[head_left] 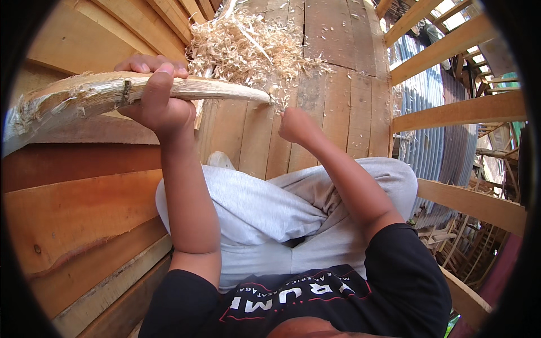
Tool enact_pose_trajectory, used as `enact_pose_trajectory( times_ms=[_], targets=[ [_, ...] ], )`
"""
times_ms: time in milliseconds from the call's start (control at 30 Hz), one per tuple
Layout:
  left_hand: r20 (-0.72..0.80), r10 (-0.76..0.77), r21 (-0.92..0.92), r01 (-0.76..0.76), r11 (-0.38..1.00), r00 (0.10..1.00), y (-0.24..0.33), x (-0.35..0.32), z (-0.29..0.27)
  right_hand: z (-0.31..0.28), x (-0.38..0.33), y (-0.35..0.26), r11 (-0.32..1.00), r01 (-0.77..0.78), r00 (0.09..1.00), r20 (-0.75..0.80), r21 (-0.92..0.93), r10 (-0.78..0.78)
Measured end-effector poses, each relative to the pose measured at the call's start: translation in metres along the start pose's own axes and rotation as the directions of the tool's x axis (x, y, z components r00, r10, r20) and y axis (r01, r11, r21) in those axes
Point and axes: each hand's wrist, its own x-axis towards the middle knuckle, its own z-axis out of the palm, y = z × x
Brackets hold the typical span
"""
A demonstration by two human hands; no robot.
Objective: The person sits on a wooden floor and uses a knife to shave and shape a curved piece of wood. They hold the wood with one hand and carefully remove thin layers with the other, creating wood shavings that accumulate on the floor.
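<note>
On the plank floor of this open timber structure, we are sitting with our legs in grey trousers folded under us, looking down over a black shirt. Our left hand is gripping a long, pale, roughly carved piece of wood, the fingers curling over its top edge and the thumb pressing down across its near face, so the hand is clamped firmly around it. That piece of wood is lying nearly level across the upper left of our view, its frayed, splintered wide end reaching toward the left rim and its narrowing tip pointing right, ending just above the floor near the shavings. Our right hand is hanging just below and beside that tip, closed into a loose fist with the fingers drawn together; we cannot tell whether it is holding anything, since the palm is turned away from us. A heap of curly wood shavings is lying on the planks just beyond the tip. Stacked reddish boards are leaning along our left side, and bare wooden beams are framing the right, with corrugated metal sheeting behind them.
</note>
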Motion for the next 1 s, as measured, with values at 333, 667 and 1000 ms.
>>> enact_pose_trajectory(
  times_ms=[333,667,1000],
  targets=[
    [-0.028,-0.031,-0.026,0.031,0.999,0.999,0.006,-0.001,-0.005,-0.002,-0.014,0.0,1.0,-0.008,1.0,0.002,-0.005,0.008],
    [0.004,-0.021,0.012,0.021,1.0,1.0,0.0,-0.007,0.005,-0.003,0.03,0.004,0.998,-0.016,0.997,0.073,-0.066,0.021],
    [-0.002,-0.018,0.006,0.018,1.0,1.0,0.002,-0.001,0.003,0.005,0.03,0.018,0.993,-0.073,0.989,0.122,-0.097,0.084]
  ],
)
